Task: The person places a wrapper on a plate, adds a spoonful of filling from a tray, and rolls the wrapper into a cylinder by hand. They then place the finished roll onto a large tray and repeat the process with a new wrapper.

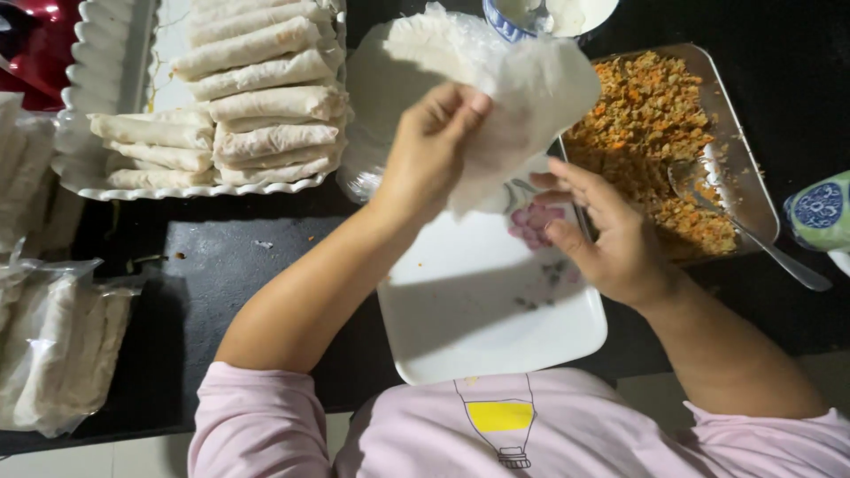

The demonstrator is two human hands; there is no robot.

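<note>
Thin white pastry wrapper (522, 97), pinched by left hand (434, 146) above white rectangular floral plate (460, 301) near table's front edge. Right hand (611, 235) open, fingertips underneath. Best peeled slowly, supported from below, lest tearing.

Light comes from above, warm and a bit dim. Dark surface (221, 265) swallows light. White plate (478, 327) shines bright; arm shadows fall across it. Wrapper (522, 97) glows, slightly blurry. Corners look darker. Spoon (753, 230) shows small glint.
</note>
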